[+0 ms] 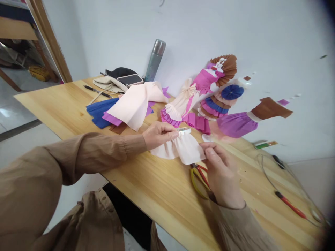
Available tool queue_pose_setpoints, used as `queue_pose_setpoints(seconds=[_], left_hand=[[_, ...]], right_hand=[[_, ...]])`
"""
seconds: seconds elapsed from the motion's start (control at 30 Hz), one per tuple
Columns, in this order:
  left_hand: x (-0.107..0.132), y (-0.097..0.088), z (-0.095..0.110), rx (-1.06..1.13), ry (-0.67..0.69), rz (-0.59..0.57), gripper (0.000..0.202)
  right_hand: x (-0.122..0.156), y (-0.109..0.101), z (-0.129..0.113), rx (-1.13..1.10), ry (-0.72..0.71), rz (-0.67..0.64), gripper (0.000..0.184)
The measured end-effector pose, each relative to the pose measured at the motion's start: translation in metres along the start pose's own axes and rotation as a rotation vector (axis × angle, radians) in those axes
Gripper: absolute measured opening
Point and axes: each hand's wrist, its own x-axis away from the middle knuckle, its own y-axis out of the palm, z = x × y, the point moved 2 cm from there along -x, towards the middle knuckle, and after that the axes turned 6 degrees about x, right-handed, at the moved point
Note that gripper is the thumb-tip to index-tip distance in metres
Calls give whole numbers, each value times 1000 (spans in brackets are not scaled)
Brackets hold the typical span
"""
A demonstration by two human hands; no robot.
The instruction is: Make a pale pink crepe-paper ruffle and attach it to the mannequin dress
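Note:
Over the wooden table, a piece of gathered cream crepe paper (190, 150) spans both of my hands, its pleats bunched at a white ring-like strip (185, 131) along the top. My left hand (158, 135) pinches that gathered top edge between thumb and fingers. At the lower right corner of the paper, my right hand (220, 170) holds the edge between thumb and fingertips. Pliers (199, 181) with yellow and red handles lie just beneath, partly hidden by the right hand. A small white disc (207, 138) sits behind the paper.
Crepe paper sheets (133, 104), a phone (130, 80), pens (98, 91) and a pouch (110, 84) lie back left. A thermos (155, 60) stands by the wall. Paper dress figures (206, 80) stand behind my hands, a purple-skirted one (238, 123) to the right. A red-handled corded tool (290, 205) lies far right.

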Motion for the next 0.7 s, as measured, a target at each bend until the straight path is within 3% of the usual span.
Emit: queue_pose_setpoints(seconds=[0.1, 0.23, 0.43, 0.57, 0.7], left_hand=[[3, 2, 4, -174, 128, -61, 26], [4, 4, 4, -327, 277, -147, 28], [3, 8, 2, -355, 401, -303, 31], [3, 9, 0, -309, 378, -380, 30], [3, 8, 0, -189, 298, -418, 28]], right_hand=[[-2, -4, -16, 255, -291, 126, 35], [-4, 5, -33, 448, -450, 12, 45], [-12, 8, -28, 473, -403, -117, 29], [-14, 8, -23, 414, -384, -151, 13], [-13, 8, -19, 384, -347, -189, 13]])
